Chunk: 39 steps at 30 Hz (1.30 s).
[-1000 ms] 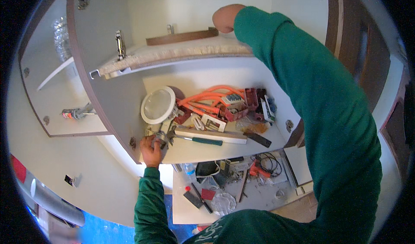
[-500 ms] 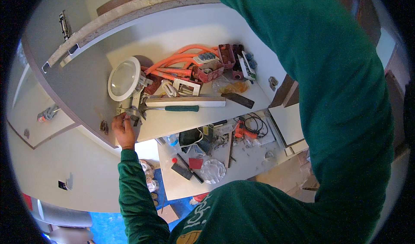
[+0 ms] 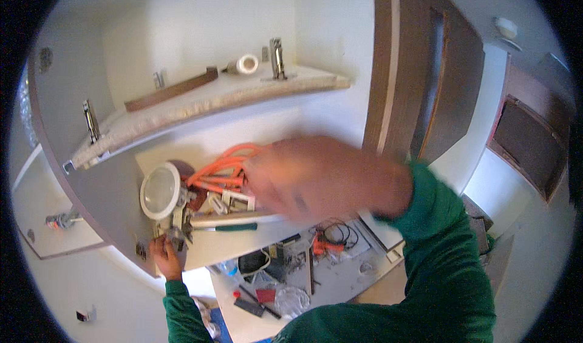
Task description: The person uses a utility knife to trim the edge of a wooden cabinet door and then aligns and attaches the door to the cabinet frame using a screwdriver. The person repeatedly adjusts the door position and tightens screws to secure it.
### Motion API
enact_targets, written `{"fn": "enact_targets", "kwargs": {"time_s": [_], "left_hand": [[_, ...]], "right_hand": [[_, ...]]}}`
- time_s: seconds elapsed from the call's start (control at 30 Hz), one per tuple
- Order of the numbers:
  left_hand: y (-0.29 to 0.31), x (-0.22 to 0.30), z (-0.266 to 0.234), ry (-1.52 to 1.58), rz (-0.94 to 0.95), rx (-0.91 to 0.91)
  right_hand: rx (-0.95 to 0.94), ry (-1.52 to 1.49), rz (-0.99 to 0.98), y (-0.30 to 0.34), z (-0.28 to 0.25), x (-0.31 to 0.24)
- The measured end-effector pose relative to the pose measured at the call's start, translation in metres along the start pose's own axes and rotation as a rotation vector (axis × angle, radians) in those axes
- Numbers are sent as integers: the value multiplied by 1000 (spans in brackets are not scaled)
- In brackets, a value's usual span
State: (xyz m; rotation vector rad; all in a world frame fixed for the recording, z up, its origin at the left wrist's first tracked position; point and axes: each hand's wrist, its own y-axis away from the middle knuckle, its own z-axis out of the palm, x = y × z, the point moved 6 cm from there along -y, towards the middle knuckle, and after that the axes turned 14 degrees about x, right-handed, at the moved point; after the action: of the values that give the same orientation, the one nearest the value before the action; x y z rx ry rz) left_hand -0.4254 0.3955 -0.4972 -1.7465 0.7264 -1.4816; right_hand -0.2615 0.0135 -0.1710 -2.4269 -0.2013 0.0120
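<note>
My left hand [image 3: 165,257] is at the front left corner of the lower cabinet shelf [image 3: 209,247], beside small metal hardware [image 3: 176,236]. Its fingers are closed together; whatever they may hold is too small to make out. In front of the shelf, my right hand [image 3: 328,176] is smeared by motion, its fingers unreadable. It covers part of the shelf's contents. Behind it lie orange flexible hoses [image 3: 221,167]. Left of these stands a round white lamp [image 3: 161,191]. A hammer with a green handle [image 3: 237,227] lies along the shelf, close to white frames [image 3: 238,201].
Above, an upper shelf [image 3: 243,97] with a rough front edge carries a brown strip [image 3: 173,92], a white-ended tube [image 3: 247,64] and metal hinges [image 3: 277,57]. Below, a white table [image 3: 234,309] holds an orange power tool [image 3: 327,244], a cable and clutter. Brown door panels [image 3: 449,82] stand right.
My right hand, out of sight above before, has come down into view before the lower shelf. The view has tilted up, showing more of the upper shelf. My left hand stays at the corner.
</note>
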Motion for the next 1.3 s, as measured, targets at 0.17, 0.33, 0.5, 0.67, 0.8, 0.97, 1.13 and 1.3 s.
{"fn": "enact_targets", "kwargs": {"time_s": [0.17, 0.33, 0.5, 0.67, 0.8, 0.97, 1.13, 1.3], "left_hand": [[-6, -4, 3, -153, 32, -30], [-6, -2, 12, -217, 101, -18], [-4, -14, 7, -105, -7, 27], [-7, -3, 5, -128, 19, -6], [-6, 9, 2, -178, 44, -26], [-4, -10, 7, -168, 49, -50], [-6, -1, 6, -183, 31, -49], [-5, -18, 9, -205, -13, -100]], "right_hand": [[-523, 26, 477, 168, 165, 95], [-169, 222, 603, 238, 229, 152], [-31, 334, 581, 230, 227, 152], [-61, 384, 564, 232, 232, 163], [-75, 298, 752, 228, 227, 176], [-350, 115, 976, 229, 244, 215], [-432, -37, 801, 217, 233, 212], [-297, -475, 1210, 232, 223, 213]]}}
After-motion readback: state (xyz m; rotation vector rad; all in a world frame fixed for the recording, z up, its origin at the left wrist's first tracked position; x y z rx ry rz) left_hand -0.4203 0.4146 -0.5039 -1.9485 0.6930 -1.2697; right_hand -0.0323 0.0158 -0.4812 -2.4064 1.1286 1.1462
